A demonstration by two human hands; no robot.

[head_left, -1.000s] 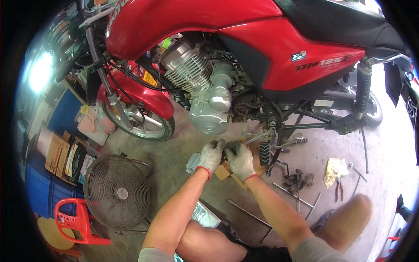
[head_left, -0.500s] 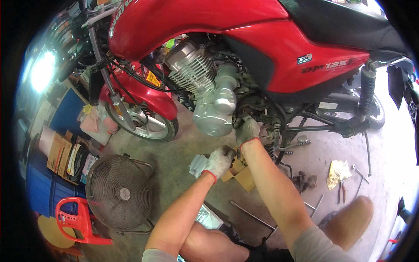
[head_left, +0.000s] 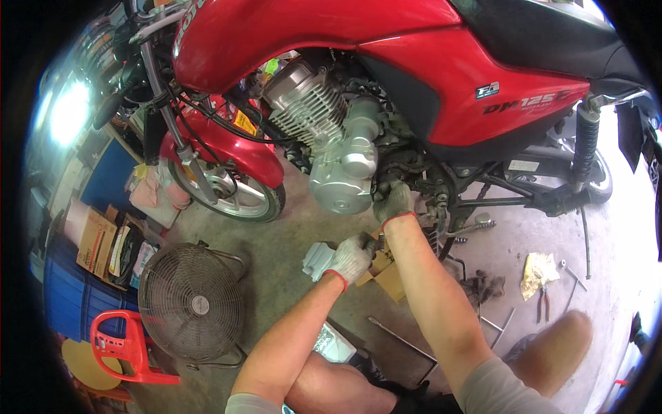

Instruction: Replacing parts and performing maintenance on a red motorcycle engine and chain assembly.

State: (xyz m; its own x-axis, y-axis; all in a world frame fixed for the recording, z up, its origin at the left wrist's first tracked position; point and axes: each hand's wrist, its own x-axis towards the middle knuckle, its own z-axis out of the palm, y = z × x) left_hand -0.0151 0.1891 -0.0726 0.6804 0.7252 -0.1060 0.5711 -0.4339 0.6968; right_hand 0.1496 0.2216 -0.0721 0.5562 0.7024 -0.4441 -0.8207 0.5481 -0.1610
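A red motorcycle (head_left: 414,76) stands side-on before me, its silver engine (head_left: 343,172) at the middle. My right hand (head_left: 394,202), in a white knit glove with a red cuff, reaches up to the dark, greasy area just behind the engine's round cover. Its fingers are curled there, and what they grip is hidden in shadow. Lower and to the left, my left hand (head_left: 350,259), gloved alike with darkened fingertips, is closed. A small dark, ridged piece shows beside its fingertips, too small to name. Behind that hand lie an opened cardboard box (head_left: 391,281) and a grey-white crumpled piece (head_left: 316,259).
A floor fan (head_left: 192,303) and a red plastic chair (head_left: 124,348) stand at left, near cardboard boxes (head_left: 94,239) and a blue bin (head_left: 76,290). Pliers (head_left: 543,303), a yellowish cloth or wrapper (head_left: 538,274), a T-handle wrench (head_left: 574,283) and a long metal bar (head_left: 400,337) lie on the floor.
The whole view has shifted slightly. Both hands keep nearly the same places and grips, with the left hand's fingers turned a little.
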